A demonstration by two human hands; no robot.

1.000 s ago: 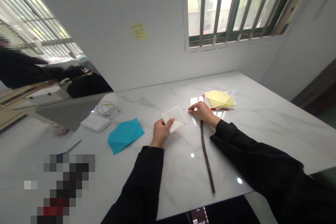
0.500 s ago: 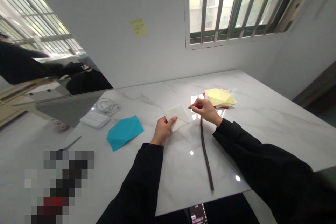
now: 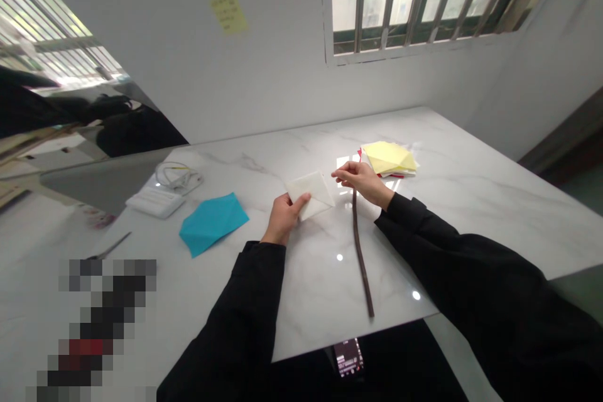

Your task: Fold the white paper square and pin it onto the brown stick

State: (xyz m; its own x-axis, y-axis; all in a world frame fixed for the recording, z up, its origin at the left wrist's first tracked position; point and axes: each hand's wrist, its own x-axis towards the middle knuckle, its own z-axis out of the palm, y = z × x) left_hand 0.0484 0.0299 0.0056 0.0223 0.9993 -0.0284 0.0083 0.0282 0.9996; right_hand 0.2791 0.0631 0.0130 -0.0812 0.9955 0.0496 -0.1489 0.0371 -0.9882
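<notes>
My left hand [image 3: 282, 218] grips a square of folded white paper [image 3: 309, 195] by its lower edge, with the thumb on top. My right hand [image 3: 362, 180] hovers just right of that paper, fingertips close to its corner, holding nothing. Beneath my right wrist lies a thin dark brown strip [image 3: 358, 251], running toward the table's front edge. Beyond my right hand sits a stack of yellow and red paper [image 3: 389, 158]. A folded blue paper [image 3: 211, 223] lies left of my left hand.
The white marble table [image 3: 471, 201] holds a white plastic box [image 3: 155, 202], a coiled cable [image 3: 175, 176] and a small metal blade [image 3: 110, 246]. A mirror [image 3: 106, 179] stands at the left, reflecting a dark-clad person. A phone [image 3: 348, 357] shows below the front edge.
My right hand has lifted off the table and its fingertips have moved left, nearer the white paper. The whole view has shifted slightly as my head moved.
</notes>
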